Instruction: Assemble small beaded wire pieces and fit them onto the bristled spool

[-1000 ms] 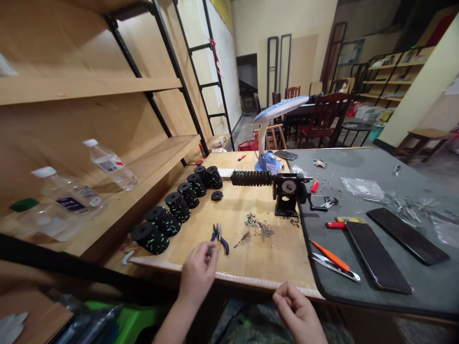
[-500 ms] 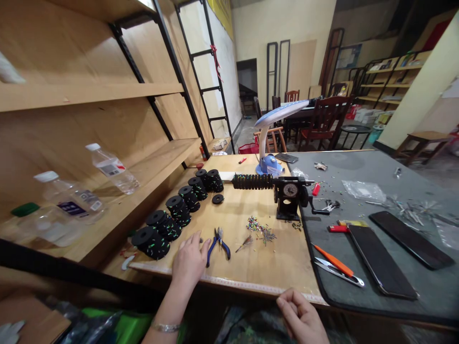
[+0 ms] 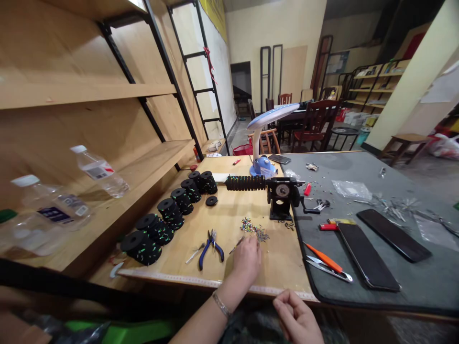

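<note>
My left hand (image 3: 247,258) reaches over the wooden tabletop, palm down, with its fingers bunched together. Their tips are hidden beside a heap of tiny coloured beads and thin metal pins (image 3: 254,228). Just left of those fingers lies a thin dark tool (image 3: 236,244), partly covered. My right hand (image 3: 297,315) rests at the table's front edge with fingers curled and thumb pressed to them; whatever they pinch is too small to make out. Blue-handled pliers (image 3: 211,249) lie open left of my left hand, beside a small thin piece with a pale stem (image 3: 195,252).
Black foam spools (image 3: 141,247) wound with green-flecked pieces line the left side. A cranked winder (image 3: 281,196) carries a row of black discs (image 3: 245,182). Behind stands a blue lamp (image 3: 261,165). Phones (image 3: 367,258), orange-handled snips (image 3: 328,260) and lighters (image 3: 329,227) lie on the grey mat.
My left hand has moved right, from beside the spools past the pliers to the bead heap, uncovering the thin pale-stemmed piece. My right hand stays at the edge. The view has shifted slightly.
</note>
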